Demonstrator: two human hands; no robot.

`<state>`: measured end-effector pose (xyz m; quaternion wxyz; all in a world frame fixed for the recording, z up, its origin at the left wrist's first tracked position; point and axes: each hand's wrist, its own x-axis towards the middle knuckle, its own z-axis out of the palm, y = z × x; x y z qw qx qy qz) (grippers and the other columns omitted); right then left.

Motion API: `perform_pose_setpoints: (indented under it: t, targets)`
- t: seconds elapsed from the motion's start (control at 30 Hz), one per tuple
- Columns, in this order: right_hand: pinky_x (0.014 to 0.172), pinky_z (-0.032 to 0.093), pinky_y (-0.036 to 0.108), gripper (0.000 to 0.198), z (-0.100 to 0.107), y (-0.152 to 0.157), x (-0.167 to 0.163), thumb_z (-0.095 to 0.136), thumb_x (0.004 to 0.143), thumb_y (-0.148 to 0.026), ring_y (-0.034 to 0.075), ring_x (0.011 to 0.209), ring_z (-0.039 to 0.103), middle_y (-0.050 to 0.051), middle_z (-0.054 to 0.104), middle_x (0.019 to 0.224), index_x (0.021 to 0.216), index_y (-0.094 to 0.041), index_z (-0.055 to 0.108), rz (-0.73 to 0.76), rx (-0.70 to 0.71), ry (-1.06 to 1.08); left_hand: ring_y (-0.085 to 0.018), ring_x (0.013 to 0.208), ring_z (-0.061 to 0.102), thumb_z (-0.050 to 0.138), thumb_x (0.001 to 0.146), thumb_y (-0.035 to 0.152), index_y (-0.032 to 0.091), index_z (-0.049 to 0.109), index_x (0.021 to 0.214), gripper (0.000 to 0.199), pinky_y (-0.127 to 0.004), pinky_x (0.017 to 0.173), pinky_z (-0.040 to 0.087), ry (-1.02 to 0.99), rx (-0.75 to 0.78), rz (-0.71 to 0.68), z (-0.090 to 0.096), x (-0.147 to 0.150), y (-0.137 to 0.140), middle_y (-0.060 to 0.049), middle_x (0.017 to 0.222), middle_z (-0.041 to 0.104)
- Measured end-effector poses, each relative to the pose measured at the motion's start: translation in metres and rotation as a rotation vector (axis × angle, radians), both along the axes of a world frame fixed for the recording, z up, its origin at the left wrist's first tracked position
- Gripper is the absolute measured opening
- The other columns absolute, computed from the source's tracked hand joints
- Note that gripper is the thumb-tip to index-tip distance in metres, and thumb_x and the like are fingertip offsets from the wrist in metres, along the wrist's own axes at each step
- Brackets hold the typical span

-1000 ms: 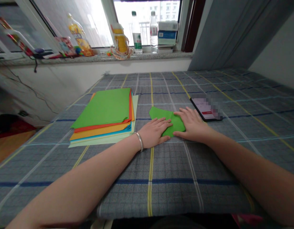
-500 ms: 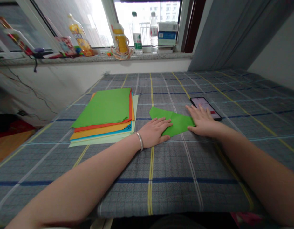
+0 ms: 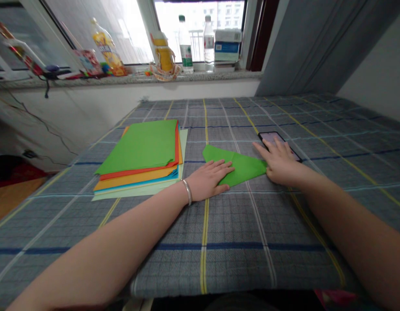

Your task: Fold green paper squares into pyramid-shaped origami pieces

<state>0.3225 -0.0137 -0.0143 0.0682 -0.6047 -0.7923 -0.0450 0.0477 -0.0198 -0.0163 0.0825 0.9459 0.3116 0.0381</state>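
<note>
A folded piece of green paper (image 3: 243, 166) lies flat on the checked cloth, tapering to a point at its right end. Across its left part rests my left hand (image 3: 211, 178), fingers stretched out and palm down, a silver bangle on the wrist. My right hand (image 3: 279, 164) is at the paper's right tip, its fingers spread, the thumb side beside the tip. Its fingers reach over a phone (image 3: 269, 136) with a lit screen and hide part of it. Neither hand grips anything.
Left of the paper lies a stack of coloured paper (image 3: 141, 144), green on top. The table's checked cloth (image 3: 232, 224) runs back to a windowsill (image 3: 200, 76), where bottles, a yellow flask (image 3: 165, 54) and boxes (image 3: 226, 49) stand. A grey curtain (image 3: 300, 43) hangs at right.
My right hand has shifted slightly to the right, off the paper's right end, uncovering more of its tip. My left hand and the paper stay nearly where they were.
</note>
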Motion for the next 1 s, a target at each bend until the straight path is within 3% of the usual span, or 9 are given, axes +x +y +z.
perform_pose_setpoints:
  t: [0.1,0.17,0.23,0.33,0.43,0.53,0.67,0.83,1.0]
  targets:
    - [0.115,0.023,0.056,0.067,0.011,-0.006,-0.013,0.051,0.072,-0.013,0.032,0.144,0.026,0.009,0.042,0.151,0.138,-0.022,0.052,0.31,0.077,0.128,-0.027,0.147,0.024,0.046,0.096,0.04,0.019,0.031,0.147,0.057,-0.049,0.118,0.022,-0.025,0.016,-0.01,-0.002,0.0,0.0,-0.012,0.158,0.027]
    - [0.114,0.031,0.051,0.047,0.014,-0.009,-0.022,0.053,0.078,-0.016,0.026,0.135,0.043,0.005,0.06,0.133,0.122,-0.025,0.064,0.571,-0.005,0.192,-0.027,0.145,0.027,0.049,0.095,0.04,0.018,0.034,0.146,0.058,-0.049,0.118,0.024,-0.05,0.025,-0.001,-0.003,-0.001,0.0,-0.014,0.156,0.031]
    - [0.109,0.038,0.045,0.028,0.013,-0.011,-0.028,0.056,0.083,-0.024,0.023,0.124,0.053,0.005,0.067,0.123,0.108,-0.025,0.069,0.677,-0.074,0.222,-0.028,0.144,0.03,0.053,0.092,0.041,0.015,0.038,0.143,0.059,-0.049,0.117,0.026,-0.071,0.029,-0.003,-0.004,-0.002,0.001,-0.016,0.154,0.034]
    - [0.1,0.046,0.04,0.025,0.009,-0.011,-0.03,0.06,0.086,-0.03,0.023,0.112,0.06,0.007,0.068,0.119,0.108,-0.023,0.07,0.66,-0.098,0.225,-0.03,0.141,0.034,0.06,0.087,0.041,0.014,0.046,0.137,0.059,-0.048,0.116,0.03,-0.105,0.071,-0.068,0.0,-0.006,0.003,-0.017,0.149,0.04]
    - [0.094,0.048,0.04,0.023,0.01,-0.011,-0.03,0.06,0.087,-0.03,0.024,0.106,0.063,0.007,0.07,0.114,0.107,-0.023,0.071,0.655,-0.066,0.175,-0.029,0.128,0.048,0.065,0.083,0.041,0.014,0.059,0.121,0.047,-0.045,0.11,0.038,-0.101,0.16,-0.173,0.011,-0.01,0.004,-0.014,0.129,0.058]
    - [0.088,0.048,0.039,0.019,0.016,-0.013,-0.033,0.06,0.086,-0.028,0.024,0.098,0.064,0.007,0.072,0.105,0.098,-0.022,0.072,0.636,-0.034,0.111,-0.025,0.1,0.062,0.06,0.088,0.04,0.016,0.065,0.104,0.03,-0.039,0.09,0.05,0.025,0.266,-0.226,0.024,-0.012,0.001,-0.01,0.105,0.067]
    - [0.08,0.046,0.035,0.012,0.023,-0.019,-0.036,0.06,0.083,-0.025,0.022,0.087,0.064,0.005,0.072,0.092,0.087,-0.023,0.071,0.584,-0.011,0.058,-0.02,0.082,0.063,0.052,0.094,0.034,0.016,0.065,0.09,0.022,-0.033,0.069,0.051,0.127,0.418,-0.303,0.031,-0.008,-0.007,-0.007,0.09,0.067]
    - [0.075,0.044,0.033,0.009,0.022,-0.023,-0.04,0.065,0.081,-0.031,0.022,0.086,0.063,0.003,0.071,0.09,0.086,-0.023,0.068,0.567,0.028,0.073,-0.016,0.067,0.061,0.049,0.094,0.019,0.016,0.062,0.088,0.014,-0.027,0.054,0.045,0.158,0.527,-0.201,0.029,0.003,-0.02,-0.003,0.078,0.064]
    - [0.074,0.044,0.033,0.01,0.018,-0.029,-0.052,0.062,0.087,-0.031,0.022,0.089,0.062,0.004,0.069,0.092,0.088,-0.021,0.062,0.564,0.118,0.136,-0.017,0.069,0.061,0.049,0.095,0.021,0.016,0.059,0.092,0.012,-0.028,0.055,0.048,0.009,0.587,-0.078,0.024,0.01,-0.025,-0.002,0.08,0.062]
